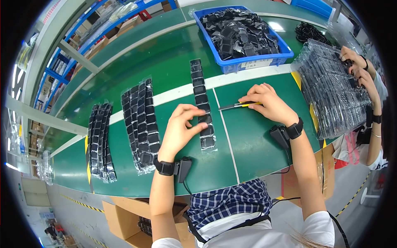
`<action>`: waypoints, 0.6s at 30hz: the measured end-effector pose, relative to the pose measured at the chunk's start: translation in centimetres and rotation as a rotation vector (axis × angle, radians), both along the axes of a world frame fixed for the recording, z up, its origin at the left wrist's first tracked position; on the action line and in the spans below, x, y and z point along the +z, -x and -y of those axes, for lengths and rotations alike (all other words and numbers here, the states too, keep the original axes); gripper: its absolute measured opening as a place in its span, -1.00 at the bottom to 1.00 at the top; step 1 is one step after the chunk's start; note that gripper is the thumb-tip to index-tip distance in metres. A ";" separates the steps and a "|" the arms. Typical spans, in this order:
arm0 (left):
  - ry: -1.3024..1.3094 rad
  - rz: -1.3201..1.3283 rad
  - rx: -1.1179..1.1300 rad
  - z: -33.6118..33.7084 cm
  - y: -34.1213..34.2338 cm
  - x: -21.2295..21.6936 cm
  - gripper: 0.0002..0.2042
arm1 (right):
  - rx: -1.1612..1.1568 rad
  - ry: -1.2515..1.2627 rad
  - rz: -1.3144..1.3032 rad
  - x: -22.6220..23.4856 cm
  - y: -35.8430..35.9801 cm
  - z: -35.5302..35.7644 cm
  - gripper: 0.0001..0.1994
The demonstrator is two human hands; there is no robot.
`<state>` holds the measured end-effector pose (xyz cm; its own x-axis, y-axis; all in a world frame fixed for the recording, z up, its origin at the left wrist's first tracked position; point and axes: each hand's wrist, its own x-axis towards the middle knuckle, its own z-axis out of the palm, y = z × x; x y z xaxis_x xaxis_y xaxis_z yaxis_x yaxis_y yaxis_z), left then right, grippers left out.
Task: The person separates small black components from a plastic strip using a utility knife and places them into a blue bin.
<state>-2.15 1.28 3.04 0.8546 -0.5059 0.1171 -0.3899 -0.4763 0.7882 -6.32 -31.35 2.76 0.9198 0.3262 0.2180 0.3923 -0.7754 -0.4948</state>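
Black squares in clear, shiny plastic make up the long strip [200, 95] under the fingertips of the left hand [178, 130], running away from the person across the green table [264, 144]. The thumb and forefinger stand apart at the near half of the strip, reaching over its left edge; whether they press on it, pinch one square or only hover cannot be told. The right hand, [271, 105] well apart from the left, is closed around a slim tool [235, 106] with a dark narrow end and a yellow-and-black handle — that end points toward the strip and lies just beside it, apparently not touching.

The strip should prove light and bendy, likely folding at the seams between squares while each square stays fairly firm. Its film looks slick (the glare on it suggests as much), so it might slide if nudged. A flat hold across one square, or by both edges near a seam, would probably steady it best; lifting by one end could let the rest sag.

Left of the left hand lie two bundles of similar strips, a nearer one [139, 120] and a farther one [100, 140]. Beyond both hands sits a blue bin [228, 65] heaped with loose dark pieces [240, 35]. To the right of the right hand, a co-worker's hands [364, 76] are at a stack of clear-wrapped packs [328, 89].
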 end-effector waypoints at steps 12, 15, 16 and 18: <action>-0.218 0.391 -0.357 0.1 1.8 0.0 -0.67 | 0.099 0.058 0.028 0.7 1.0 -3.3 -0.64; -0.152 0.482 -0.352 0.3 1.5 -0.3 -0.70 | 0.129 0.027 0.008 0.3 1.1 -3.9 -0.65; -0.148 0.479 -0.356 0.5 1.4 -0.5 -0.70 | 0.126 0.029 0.005 0.1 1.1 -3.9 -0.65; -0.018 0.427 -0.286 0.7 1.3 -0.8 -0.72 | 0.204 0.086 0.046 -0.4 1.1 -4.2 -0.65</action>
<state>-3.45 0.61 2.20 0.5599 -0.7173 0.4147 -0.7918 -0.3158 0.5228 -7.38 -27.19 2.31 0.8228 0.5234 0.2216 0.5657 -0.7163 -0.4086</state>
